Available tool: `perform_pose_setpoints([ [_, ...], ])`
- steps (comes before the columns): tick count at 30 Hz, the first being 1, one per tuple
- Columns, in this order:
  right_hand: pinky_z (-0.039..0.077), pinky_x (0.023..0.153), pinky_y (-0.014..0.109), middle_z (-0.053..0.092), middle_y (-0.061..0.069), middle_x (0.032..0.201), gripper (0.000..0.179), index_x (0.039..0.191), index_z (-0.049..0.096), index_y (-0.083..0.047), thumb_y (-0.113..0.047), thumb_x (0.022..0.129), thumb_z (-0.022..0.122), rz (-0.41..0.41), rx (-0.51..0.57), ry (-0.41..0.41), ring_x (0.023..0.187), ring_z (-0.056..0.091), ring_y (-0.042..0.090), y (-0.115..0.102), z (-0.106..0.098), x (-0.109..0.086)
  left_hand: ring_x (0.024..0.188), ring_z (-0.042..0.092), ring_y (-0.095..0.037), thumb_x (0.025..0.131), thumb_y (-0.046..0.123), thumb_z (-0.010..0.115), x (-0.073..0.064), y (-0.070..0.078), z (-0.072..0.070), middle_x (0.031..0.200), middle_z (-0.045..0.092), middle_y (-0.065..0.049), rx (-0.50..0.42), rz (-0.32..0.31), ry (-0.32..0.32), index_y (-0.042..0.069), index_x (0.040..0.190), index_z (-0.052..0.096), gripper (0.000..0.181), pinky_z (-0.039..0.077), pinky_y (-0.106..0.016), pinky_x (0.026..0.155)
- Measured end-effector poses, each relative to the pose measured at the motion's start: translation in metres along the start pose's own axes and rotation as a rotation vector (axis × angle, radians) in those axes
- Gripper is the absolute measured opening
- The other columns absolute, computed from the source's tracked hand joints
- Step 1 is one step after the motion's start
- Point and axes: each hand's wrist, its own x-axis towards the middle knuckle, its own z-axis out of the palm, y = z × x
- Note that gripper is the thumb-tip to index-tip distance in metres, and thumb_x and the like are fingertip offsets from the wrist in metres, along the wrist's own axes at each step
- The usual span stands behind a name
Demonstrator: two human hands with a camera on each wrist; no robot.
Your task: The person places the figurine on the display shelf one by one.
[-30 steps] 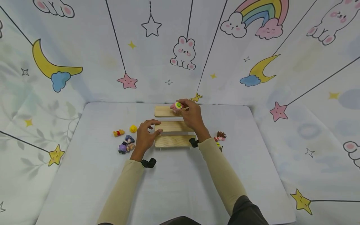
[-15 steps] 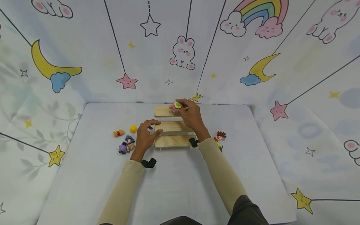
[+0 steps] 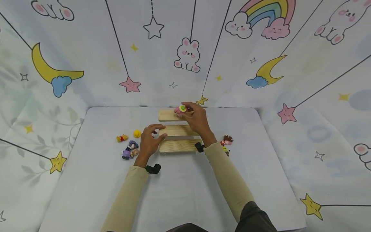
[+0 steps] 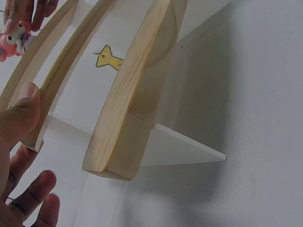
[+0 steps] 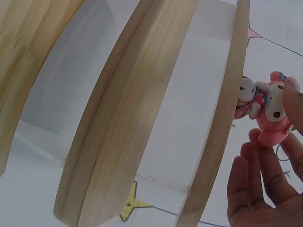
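A three-step wooden display shelf (image 3: pixel 178 146) with white supports stands on the white table. My right hand (image 3: pixel 199 120) pinches a pink-hooded character figurine (image 3: pixel 177 110) over the top step (image 3: pixel 166 115). In the right wrist view, the white face of the figurine (image 5: pixel 273 112) shows beside the top step, with thumb and fingers at its head. From above, a yellow-and-green round piece sits on it. My left hand (image 3: pixel 148 141) grips the left end of the middle step (image 3: pixel 178 130). In the left wrist view, that thumb (image 4: pixel 28 106) lies on the step's face and a finger reaches underneath.
Left of the shelf lie a red-and-yellow figurine (image 3: pixel 122 138), a yellow round piece (image 3: pixel 137 133) and a cluster of purple and dark figurines (image 3: pixel 127 153). More small figurines (image 3: pixel 227 139) lie to the right, partly behind the right forearm. A printed cloth backdrop (image 3: pixel 110 48) rises behind the table.
The right hand and the pink figurine have barely shifted at the top step. The left hand keeps its place on the middle step. The head view has tilted slightly.
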Motion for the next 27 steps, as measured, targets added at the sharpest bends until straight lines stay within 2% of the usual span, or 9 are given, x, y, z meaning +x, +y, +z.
perform_pose_setpoints([
  [4,0.055,0.101,0.043,0.072,0.004,0.131,0.06,0.143,0.067,-0.021,-0.035,0.089,0.088,0.022,-0.007,0.016,0.119,0.065,0.023,0.003,-0.003,-0.002,0.113,0.062,-0.039,0.094,0.026,0.083,0.0,0.0,0.001,0.14,0.069,-0.007,-0.007,0.005,-0.001,0.017,0.127,0.077,0.034,0.049,-0.045,0.09],
  [8,0.054,0.1,0.044,0.072,0.006,0.133,0.061,0.145,0.066,-0.023,-0.035,0.089,0.088,0.02,-0.005,0.043,0.123,0.062,0.025,0.007,-0.011,-0.007,0.111,0.061,-0.036,0.094,0.025,0.083,0.0,-0.001,0.001,0.14,0.069,-0.007,-0.009,0.004,0.0,0.018,0.127,0.077,0.034,0.05,-0.047,0.09],
  [13,0.052,0.099,0.047,0.071,0.009,0.133,0.062,0.146,0.065,-0.022,-0.032,0.09,0.088,0.002,0.006,0.084,0.122,0.06,0.027,0.013,-0.026,-0.014,0.109,0.061,-0.033,0.094,0.026,0.083,0.0,-0.002,0.001,0.139,0.069,-0.006,-0.007,0.011,0.005,0.019,0.126,0.077,0.034,0.05,-0.048,0.09],
  [19,0.052,0.099,0.053,0.071,0.009,0.131,0.063,0.147,0.064,-0.022,-0.035,0.09,0.087,-0.002,-0.006,0.137,0.12,0.058,0.029,0.023,-0.042,-0.023,0.11,0.061,-0.036,0.094,0.026,0.083,0.0,-0.003,0.0,0.138,0.07,-0.007,-0.017,0.026,0.008,0.018,0.126,0.077,0.034,0.05,-0.048,0.09],
  [27,0.052,0.099,0.049,0.071,0.005,0.133,0.065,0.147,0.064,-0.027,-0.031,0.088,0.09,0.04,-0.024,0.206,0.123,0.059,0.026,0.037,-0.061,-0.037,0.11,0.062,-0.037,0.094,0.026,0.084,0.0,-0.004,0.001,0.139,0.069,-0.007,-0.024,0.036,0.011,0.018,0.127,0.077,0.035,0.05,-0.048,0.09],
])
